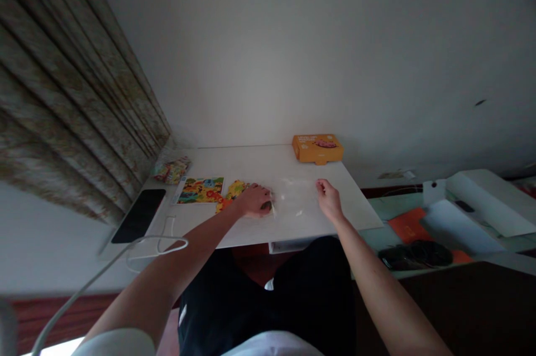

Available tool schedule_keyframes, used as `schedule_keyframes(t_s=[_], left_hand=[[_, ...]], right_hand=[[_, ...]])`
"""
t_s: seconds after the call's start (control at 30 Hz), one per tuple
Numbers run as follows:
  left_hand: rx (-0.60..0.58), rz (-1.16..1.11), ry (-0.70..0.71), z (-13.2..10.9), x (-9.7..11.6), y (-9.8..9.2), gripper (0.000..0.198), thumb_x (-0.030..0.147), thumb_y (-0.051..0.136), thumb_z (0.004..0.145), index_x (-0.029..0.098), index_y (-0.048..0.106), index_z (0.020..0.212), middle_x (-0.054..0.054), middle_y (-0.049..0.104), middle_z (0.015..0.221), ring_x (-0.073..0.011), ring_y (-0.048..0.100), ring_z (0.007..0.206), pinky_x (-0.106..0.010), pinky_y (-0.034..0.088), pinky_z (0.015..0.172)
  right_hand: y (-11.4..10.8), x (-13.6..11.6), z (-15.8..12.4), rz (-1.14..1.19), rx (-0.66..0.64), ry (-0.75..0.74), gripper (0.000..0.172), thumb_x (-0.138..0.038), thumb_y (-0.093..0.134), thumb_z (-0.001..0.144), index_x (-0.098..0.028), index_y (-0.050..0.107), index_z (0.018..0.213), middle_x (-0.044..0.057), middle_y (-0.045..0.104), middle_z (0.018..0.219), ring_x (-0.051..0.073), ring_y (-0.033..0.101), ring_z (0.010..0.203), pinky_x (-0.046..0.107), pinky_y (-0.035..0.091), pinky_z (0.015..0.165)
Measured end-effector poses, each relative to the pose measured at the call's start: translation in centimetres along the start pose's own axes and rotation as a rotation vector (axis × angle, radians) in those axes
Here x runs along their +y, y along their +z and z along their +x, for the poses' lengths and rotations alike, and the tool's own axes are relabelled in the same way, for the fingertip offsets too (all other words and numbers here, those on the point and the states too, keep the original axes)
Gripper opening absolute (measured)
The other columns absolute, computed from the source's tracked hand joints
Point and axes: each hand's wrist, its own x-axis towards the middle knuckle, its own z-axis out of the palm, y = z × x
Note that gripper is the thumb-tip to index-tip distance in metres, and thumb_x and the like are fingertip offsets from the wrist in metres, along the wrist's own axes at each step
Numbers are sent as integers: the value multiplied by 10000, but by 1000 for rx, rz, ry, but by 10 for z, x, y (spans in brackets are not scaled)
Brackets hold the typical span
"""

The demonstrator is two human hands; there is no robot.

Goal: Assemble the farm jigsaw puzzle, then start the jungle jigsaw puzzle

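On the white table (247, 160), a clear plastic bag (295, 200) stretches between my two hands. My left hand (255, 201) is closed at the bag's left end, around something greenish that is mostly hidden, perhaps puzzle pieces. My right hand (329, 198) pinches the right edge of the bag. Colourful puzzle pieces (235, 189) lie in a loose pile just left of my left hand. Beside them lies a picture card (200, 190) with bright cartoon animals, partly overlapped by orange pieces.
An orange box (318, 149) stands at the table's back right. At the left are a bag of colourful pieces (172, 170), a black phone (139, 215) and a white cable (144, 237). Right of the table, a lower glass surface holds an open white box (463, 225).
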Motion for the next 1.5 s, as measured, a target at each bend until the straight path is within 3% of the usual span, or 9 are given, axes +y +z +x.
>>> schedule_keyframes(t_s=[0.23,0.4,0.6,0.8,0.93,1.03,1.17,1.37,1.5], left_hand=[[-30,16,2,-4,0,-6,328,404,585,919,255,677,1196,-99,653,1275,-275,621,1122,-425,455,955],[38,-96,-43,-2,-3,-15,440,530,590,943,222,670,1247,-141,604,1390,-317,587,1248,-504,422,1082],[399,-716,-405,15,13,-19,427,378,482,1014,264,536,1422,-119,593,1413,-232,608,1252,-397,530,1015],[511,-961,-424,19,38,-35,958,510,699,889,273,149,1635,-172,302,1663,-319,343,1511,-483,441,1128],[544,-1173,-353,11,28,-61,804,552,739,827,176,476,1488,-167,603,1436,-306,598,1272,-430,498,1046],[580,-1238,-449,1,9,-75,520,561,759,773,134,721,1068,-109,759,1091,-266,692,1011,-398,536,931],[768,-1135,-632,-20,-22,-85,434,557,776,709,160,715,873,-51,754,894,-209,678,853,-349,534,829],[710,-1006,-734,-60,-50,-95,440,573,783,677,177,716,859,-47,755,877,-218,678,853,-354,529,836],[583,-943,-679,-81,-60,-95,457,612,737,737,180,720,886,-43,744,870,-228,675,862,-358,532,840]], right_hand=[[-87,28,23,28,33,36,590,-782,520,801,-208,651,843,55,649,738,201,554,679,343,439,689],[-108,28,14,176,153,157,576,-762,632,748,-201,656,879,-23,541,649,145,474,588,273,382,561],[-56,-4,-8,626,195,333,452,-610,758,654,-234,604,852,-21,563,685,127,486,574,242,363,499],[4,-63,-40,1124,-587,553,319,-310,741,705,-248,429,685,-86,364,577,73,197,456,210,242,411],[26,-96,-56,1240,-908,633,237,-246,712,793,-231,482,738,-80,404,612,64,194,445,186,234,402],[39,-115,-59,1112,-836,635,162,-345,692,839,-224,591,880,-13,580,727,88,401,492,196,348,450],[44,-134,-45,861,-477,429,538,-705,417,929,-251,618,1136,120,703,1098,226,661,873,285,510,613],[54,-161,-15,747,-556,166,778,-639,778,718,-264,547,1359,87,730,1075,170,624,718,260,467,573],[81,-178,-3,696,-581,254,556,-547,756,750,-213,633,1178,7,705,815,69,399,435,215,283,404]])
